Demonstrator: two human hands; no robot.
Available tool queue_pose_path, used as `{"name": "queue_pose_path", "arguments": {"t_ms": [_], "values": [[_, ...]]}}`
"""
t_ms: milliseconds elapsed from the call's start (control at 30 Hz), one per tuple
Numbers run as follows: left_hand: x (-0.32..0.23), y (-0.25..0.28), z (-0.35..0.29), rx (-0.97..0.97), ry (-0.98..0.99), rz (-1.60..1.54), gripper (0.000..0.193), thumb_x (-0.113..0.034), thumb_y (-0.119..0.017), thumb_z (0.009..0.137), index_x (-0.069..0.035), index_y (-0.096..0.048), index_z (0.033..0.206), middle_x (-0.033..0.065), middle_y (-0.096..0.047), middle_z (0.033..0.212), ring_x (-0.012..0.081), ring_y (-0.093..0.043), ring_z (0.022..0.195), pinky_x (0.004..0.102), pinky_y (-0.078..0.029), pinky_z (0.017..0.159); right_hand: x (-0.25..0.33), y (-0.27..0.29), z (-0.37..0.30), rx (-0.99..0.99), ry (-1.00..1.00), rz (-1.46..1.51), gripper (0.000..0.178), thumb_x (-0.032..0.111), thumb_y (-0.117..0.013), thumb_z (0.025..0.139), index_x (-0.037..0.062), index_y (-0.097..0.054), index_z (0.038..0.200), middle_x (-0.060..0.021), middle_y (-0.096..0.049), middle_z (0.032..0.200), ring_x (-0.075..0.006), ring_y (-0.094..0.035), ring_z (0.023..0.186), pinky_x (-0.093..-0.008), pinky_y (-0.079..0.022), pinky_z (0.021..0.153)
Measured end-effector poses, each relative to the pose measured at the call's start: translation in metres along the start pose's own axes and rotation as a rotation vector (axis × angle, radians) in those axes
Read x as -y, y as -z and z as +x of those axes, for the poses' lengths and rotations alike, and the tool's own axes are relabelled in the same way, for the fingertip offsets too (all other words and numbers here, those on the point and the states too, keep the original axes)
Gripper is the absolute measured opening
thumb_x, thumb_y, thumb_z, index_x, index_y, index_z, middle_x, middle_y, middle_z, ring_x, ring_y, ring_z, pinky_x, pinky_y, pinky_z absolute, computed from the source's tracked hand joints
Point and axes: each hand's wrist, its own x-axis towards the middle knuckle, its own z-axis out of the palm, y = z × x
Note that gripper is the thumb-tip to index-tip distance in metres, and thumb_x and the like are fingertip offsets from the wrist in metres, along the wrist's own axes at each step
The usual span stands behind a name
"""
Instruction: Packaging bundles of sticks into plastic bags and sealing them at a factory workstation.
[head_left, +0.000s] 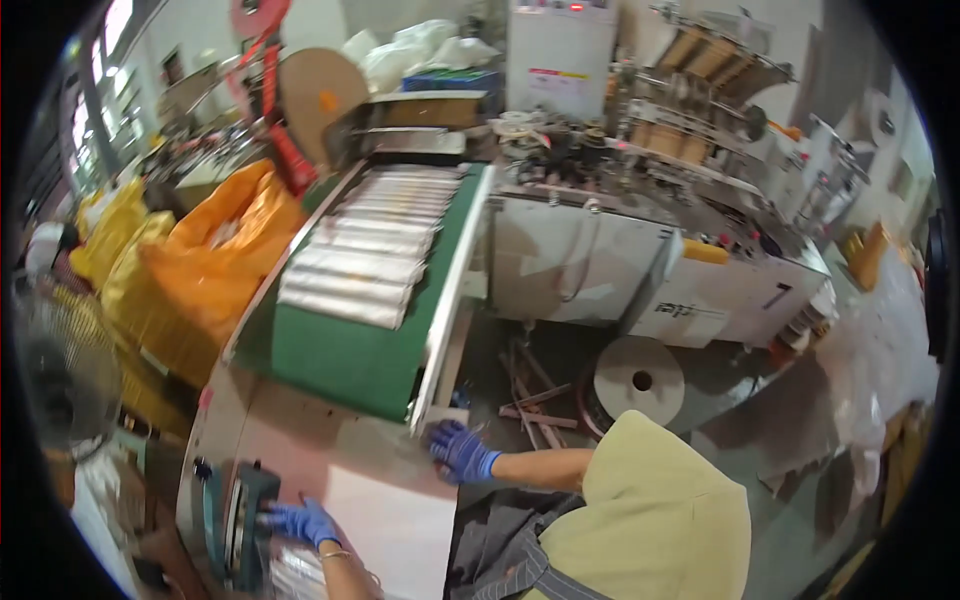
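Observation:
My left hand [303, 521], in a blue glove, has its fingers stretched toward a dark teal bench device [252, 505], possibly a tape dispenser; its fingertips reach the device's near side. Beneath that forearm lies a bundle of clear, shiny plastic packaging [292, 568]. My right hand [463, 451], also gloved in blue, rests fingers extended at the right edge of the pale table [395, 505], beside the conveyor's lower end. I see nothing held in either hand. On the green conveyor belt [345, 358], several flat silvery-white packets [350, 275] overlap in a row.
An orange sack [225, 250] and yellow sacks [125, 260] stand left of the conveyor, with a fan [60, 360] nearer. To the right are a white-panelled machine [570, 255], a large roll [610, 383] and scrap strips [535, 400] on the floor. Translucent plastic sheeting [880, 340] hangs at far right.

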Motion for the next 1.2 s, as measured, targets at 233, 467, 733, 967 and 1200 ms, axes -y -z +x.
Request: {"name": "queue_pose_path", "arguments": {"t_ms": [233, 467, 733, 967, 1200], "values": [[-0.015, -0.021, 0.021, -0.004, 0.284, 0.259, 0.086, -0.057, -0.041, 0.081, 0.003, -0.013, 0.136, 0.0334, -0.023, 0.133, 0.0411, -0.034, 0.121, 0.0482, -0.031, 0.097, -0.005, 0.0, 0.001, -0.066, 0.033, 0.068, 0.052, 0.023, -0.054, 0.057, 0.0025, -0.052, 0.104, -0.0193, -0.048, 0.113, -0.0354, -0.045, 0.107, -0.0465, -0.033, 0.093], [-0.007, -0.02, 0.024, -0.039, 0.254, 0.251, 0.086, -0.057, -0.04, 0.082, 0.003, -0.012, 0.136, 0.0345, -0.025, 0.131, 0.0415, -0.038, 0.118, 0.045, -0.037, 0.093, -0.004, -0.003, 0.006, -0.003, 0.022, 0.074, 0.053, 0.024, -0.055, 0.055, 0.0028, -0.052, 0.104, -0.0192, -0.048, 0.112, -0.0349, -0.045, 0.107, -0.0466, -0.032, 0.093], [-0.006, -0.015, 0.018, -0.002, 0.186, 0.234, 0.082, -0.055, -0.034, 0.085, 0.006, -0.013, 0.135, 0.0357, -0.024, 0.13, 0.0442, -0.038, 0.116, 0.044, -0.036, 0.094, -0.003, -0.002, 0.006, -0.013, 0.021, 0.042, 0.049, 0.019, -0.056, 0.059, 0.0039, -0.052, 0.105, -0.0166, -0.05, 0.106, -0.034, -0.046, 0.104, -0.045, -0.034, 0.091], [-0.008, -0.006, 0.016, 0.036, 0.19, 0.235, 0.081, -0.055, -0.033, 0.086, 0.007, -0.013, 0.135, 0.0362, -0.025, 0.129, 0.0444, -0.037, 0.117, 0.0443, -0.036, 0.094, -0.001, 0.0, 0.007, -0.03, 0.011, 0.047, 0.046, 0.019, -0.056, 0.056, 0.0027, -0.053, 0.099, -0.0184, -0.05, 0.11, -0.0345, -0.045, 0.107, -0.0444, -0.033, 0.094], [-0.007, -0.01, 0.017, 0.017, 0.176, 0.274, 0.081, -0.054, -0.033, 0.086, 0.006, -0.011, 0.135, 0.0367, -0.024, 0.13, 0.0446, -0.034, 0.119, 0.0453, -0.036, 0.094, -0.003, -0.003, 0.007, -0.035, 0.021, 0.076, 0.046, 0.019, -0.057, 0.057, 0.0036, -0.053, 0.101, -0.0177, -0.049, 0.108, -0.0351, -0.046, 0.104, -0.0459, -0.034, 0.092]]}}
